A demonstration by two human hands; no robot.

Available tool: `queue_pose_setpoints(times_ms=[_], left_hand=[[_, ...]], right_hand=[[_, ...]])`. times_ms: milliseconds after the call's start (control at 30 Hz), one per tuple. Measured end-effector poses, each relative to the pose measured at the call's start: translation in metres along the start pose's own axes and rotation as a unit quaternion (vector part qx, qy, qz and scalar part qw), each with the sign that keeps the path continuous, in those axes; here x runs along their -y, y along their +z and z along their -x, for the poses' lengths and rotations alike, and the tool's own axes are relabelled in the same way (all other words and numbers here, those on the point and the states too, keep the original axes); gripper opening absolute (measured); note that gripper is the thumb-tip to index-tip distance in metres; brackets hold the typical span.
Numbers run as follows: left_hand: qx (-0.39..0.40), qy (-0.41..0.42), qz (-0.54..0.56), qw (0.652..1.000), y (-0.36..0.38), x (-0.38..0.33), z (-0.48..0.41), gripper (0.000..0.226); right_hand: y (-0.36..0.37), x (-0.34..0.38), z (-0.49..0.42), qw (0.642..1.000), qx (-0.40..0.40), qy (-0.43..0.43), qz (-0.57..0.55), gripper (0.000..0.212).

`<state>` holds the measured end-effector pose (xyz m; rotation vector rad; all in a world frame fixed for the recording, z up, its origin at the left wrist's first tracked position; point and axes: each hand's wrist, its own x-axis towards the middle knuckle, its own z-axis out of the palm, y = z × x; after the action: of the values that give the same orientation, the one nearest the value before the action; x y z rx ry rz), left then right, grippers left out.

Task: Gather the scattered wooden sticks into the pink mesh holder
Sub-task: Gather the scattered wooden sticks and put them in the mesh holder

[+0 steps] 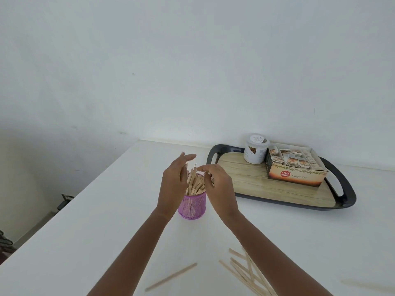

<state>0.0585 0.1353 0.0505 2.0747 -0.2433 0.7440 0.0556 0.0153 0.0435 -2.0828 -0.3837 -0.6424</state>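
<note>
The pink mesh holder [192,207] stands upright on the white table, full of wooden sticks [195,182] that lean and poke out of its top. My left hand [174,184] is on the holder's left side and my right hand [220,189] on its right, both with fingers apart around the stick tops; neither grips anything that I can see. A single stick [171,277] lies near the front edge. A loose pile of several sticks [245,272] lies at the front right, partly under my right forearm. Another faint stick [367,286] lies far right.
A dark tray [346,201] with a wood-pattern floor sits at the back right, carrying a white jar [256,149] and an open ginger tea box [297,167]. The table's left edge [70,199] drops to the floor. A white wall stands behind.
</note>
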Motion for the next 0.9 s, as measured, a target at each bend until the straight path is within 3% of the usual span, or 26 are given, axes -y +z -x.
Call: queue_pose_setpoints(times_ms=[100, 267, 400, 567, 767, 900], left_hand=[[-0.009, 0.089, -0.047, 0.995, -0.008, -0.005, 0.014, 0.042], [0.076, 0.201, -0.174, 0.961, -0.023, 0.002, 0.054, 0.029], [0.138, 0.208, -0.239, 0.938, -0.022, 0.023, 0.086, 0.058], [0.174, 0.136, -0.258, 0.941, -0.019, 0.046, 0.107, 0.056], [0.164, -0.063, -0.235, 0.956, -0.015, 0.074, 0.119, 0.028], [0.171, -0.065, -0.256, 0.949, -0.010, 0.079, 0.120, 0.034]], right_hand=[[-0.005, -0.006, 0.022, 0.993, 0.029, -0.097, 0.058, 0.019], [-0.011, -0.020, 0.081, 0.964, 0.163, -0.193, 0.087, 0.015], [-0.009, -0.039, 0.118, 0.931, 0.297, -0.180, 0.110, 0.026], [-0.011, -0.043, 0.125, 0.924, 0.339, -0.124, 0.128, 0.027], [-0.011, -0.044, 0.119, 0.911, 0.356, -0.121, 0.171, 0.026], [-0.009, -0.043, 0.120, 0.914, 0.357, -0.113, 0.154, 0.028]])
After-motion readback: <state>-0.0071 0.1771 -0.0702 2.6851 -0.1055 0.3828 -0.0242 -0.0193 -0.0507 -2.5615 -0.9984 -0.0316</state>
